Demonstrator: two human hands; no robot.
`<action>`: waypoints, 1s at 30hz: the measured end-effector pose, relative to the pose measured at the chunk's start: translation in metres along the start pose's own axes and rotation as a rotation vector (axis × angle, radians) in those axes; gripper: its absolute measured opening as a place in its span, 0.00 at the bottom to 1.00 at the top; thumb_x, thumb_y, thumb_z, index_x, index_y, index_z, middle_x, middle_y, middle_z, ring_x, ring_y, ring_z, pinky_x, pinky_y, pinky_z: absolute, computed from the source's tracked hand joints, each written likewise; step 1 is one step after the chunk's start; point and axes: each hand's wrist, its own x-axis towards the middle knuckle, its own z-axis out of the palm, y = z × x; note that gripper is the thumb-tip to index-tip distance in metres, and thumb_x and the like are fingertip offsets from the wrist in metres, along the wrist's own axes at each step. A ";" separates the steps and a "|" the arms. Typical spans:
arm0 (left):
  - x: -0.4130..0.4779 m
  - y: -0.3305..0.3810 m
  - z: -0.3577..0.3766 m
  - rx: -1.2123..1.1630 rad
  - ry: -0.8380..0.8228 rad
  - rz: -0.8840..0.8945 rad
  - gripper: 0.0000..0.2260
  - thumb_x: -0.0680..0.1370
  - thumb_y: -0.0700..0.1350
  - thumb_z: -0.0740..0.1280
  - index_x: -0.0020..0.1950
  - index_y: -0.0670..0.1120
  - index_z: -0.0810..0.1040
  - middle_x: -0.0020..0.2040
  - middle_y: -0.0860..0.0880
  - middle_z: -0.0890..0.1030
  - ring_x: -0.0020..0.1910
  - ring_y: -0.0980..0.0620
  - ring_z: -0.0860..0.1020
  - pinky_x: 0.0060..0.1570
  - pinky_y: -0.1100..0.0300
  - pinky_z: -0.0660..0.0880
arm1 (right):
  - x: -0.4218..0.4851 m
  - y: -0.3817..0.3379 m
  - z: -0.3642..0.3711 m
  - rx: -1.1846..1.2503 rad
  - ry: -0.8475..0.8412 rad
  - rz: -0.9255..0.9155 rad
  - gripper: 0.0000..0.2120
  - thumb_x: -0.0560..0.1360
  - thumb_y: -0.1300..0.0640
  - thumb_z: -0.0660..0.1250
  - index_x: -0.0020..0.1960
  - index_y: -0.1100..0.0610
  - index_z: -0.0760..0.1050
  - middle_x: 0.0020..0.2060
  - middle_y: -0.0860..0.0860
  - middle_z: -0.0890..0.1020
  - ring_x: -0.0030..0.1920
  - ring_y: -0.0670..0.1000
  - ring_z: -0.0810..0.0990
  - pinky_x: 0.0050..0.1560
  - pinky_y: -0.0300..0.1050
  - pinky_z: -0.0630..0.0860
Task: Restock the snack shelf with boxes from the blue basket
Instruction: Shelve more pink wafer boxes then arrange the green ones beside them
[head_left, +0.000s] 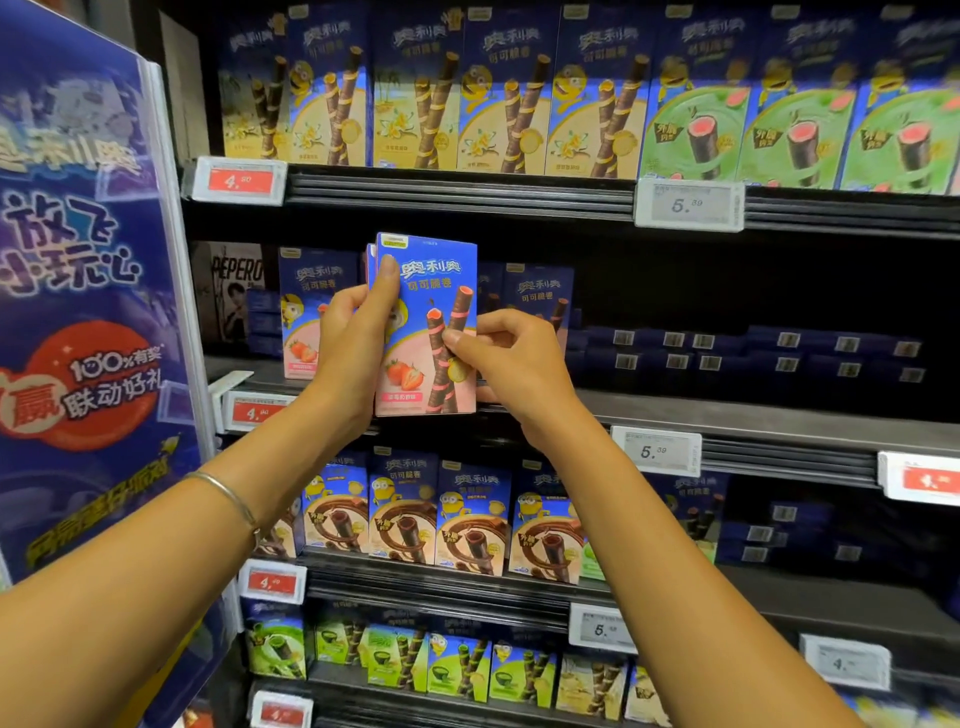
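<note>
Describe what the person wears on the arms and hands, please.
The left forearm and the right forearm are bare as far as the picture's edge; no sleeve shows. The left hand and the right hand have no gloves, and no ring or watch is visible. The only thing worn is a thin silver-coloured bangle on the left wrist.

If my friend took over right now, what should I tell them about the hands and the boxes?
Left hand grips the left edge of the held strawberry boxes, thumb on front.
Right hand pinches their right edge.
They are upright before the middle shelf, not set down.
Done: a few matching boxes stand there.
Left: shelve these; blue basket out of view.
</note>
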 end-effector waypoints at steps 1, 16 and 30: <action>0.001 0.000 0.000 0.005 0.009 -0.002 0.26 0.83 0.62 0.65 0.62 0.38 0.75 0.49 0.45 0.86 0.41 0.53 0.87 0.38 0.58 0.83 | -0.001 -0.001 -0.001 0.017 -0.012 0.010 0.09 0.76 0.57 0.75 0.52 0.60 0.79 0.44 0.55 0.86 0.47 0.55 0.87 0.47 0.59 0.85; 0.028 -0.001 -0.022 0.123 0.162 0.108 0.17 0.85 0.58 0.65 0.50 0.45 0.79 0.43 0.49 0.85 0.36 0.54 0.80 0.37 0.56 0.77 | 0.019 0.014 -0.048 -0.065 0.169 0.042 0.12 0.74 0.56 0.76 0.54 0.59 0.79 0.50 0.55 0.86 0.52 0.55 0.86 0.53 0.60 0.82; 0.038 0.004 -0.043 0.188 0.182 0.085 0.18 0.85 0.61 0.63 0.44 0.49 0.73 0.36 0.52 0.81 0.28 0.56 0.77 0.27 0.59 0.73 | 0.056 0.049 -0.031 -0.398 0.371 0.055 0.15 0.73 0.47 0.75 0.52 0.54 0.76 0.50 0.51 0.83 0.49 0.53 0.81 0.50 0.54 0.81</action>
